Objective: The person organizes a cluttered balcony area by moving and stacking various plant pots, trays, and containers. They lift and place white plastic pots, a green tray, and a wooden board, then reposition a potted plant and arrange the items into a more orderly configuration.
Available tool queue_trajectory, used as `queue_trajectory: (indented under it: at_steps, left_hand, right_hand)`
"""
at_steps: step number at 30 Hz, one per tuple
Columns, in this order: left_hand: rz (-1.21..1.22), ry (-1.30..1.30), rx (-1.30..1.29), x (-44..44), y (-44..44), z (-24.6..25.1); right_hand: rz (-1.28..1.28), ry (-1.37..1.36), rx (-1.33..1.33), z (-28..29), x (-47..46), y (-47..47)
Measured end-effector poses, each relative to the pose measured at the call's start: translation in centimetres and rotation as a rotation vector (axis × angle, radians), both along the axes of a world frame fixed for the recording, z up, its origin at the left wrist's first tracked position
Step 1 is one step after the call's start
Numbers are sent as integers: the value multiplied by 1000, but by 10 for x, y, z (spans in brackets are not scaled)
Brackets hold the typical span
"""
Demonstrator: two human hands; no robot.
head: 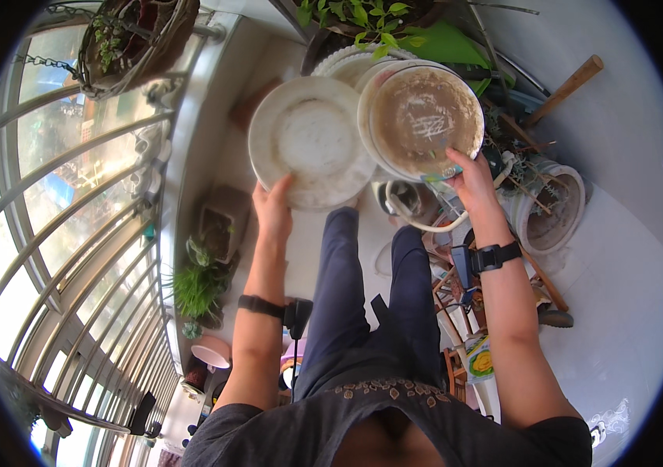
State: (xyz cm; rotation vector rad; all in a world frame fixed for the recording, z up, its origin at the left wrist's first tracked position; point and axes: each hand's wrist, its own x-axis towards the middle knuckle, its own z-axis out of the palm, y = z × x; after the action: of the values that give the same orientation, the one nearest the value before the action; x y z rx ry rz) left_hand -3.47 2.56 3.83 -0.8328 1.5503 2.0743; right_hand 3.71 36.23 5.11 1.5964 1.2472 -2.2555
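Observation:
My left hand [273,204] grips the near-left rim of a round whitish plate-like dish [318,140], its thumb on top. In my right hand [474,178] are stacked round plant saucers [425,119]; the top one is coated with brown dirt and has pale scratches in the middle. The dish and the saucers are side by side, their edges overlapping or nearly so. Behind them shows the rim of another pale round vessel [354,63]. A white curved handle [433,226] hangs below the saucers, by a bucket-like container that is partly hidden.
Barred windows [74,192] run along the left, with a hanging basket planter [133,46] above. Grassy plants [200,286] and a rectangular pot [223,225] line the sill side. A leafy potted plant [366,14] stands ahead; a large round pot [550,210] lies tilted at the right.

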Motion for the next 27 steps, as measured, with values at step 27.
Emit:
queue_trajectory:
  at_steps: [27]
  left_hand:
    - [-161,93,-157,-6,19,14]
  right_hand:
    - [-845,286,-188,95,214,117]
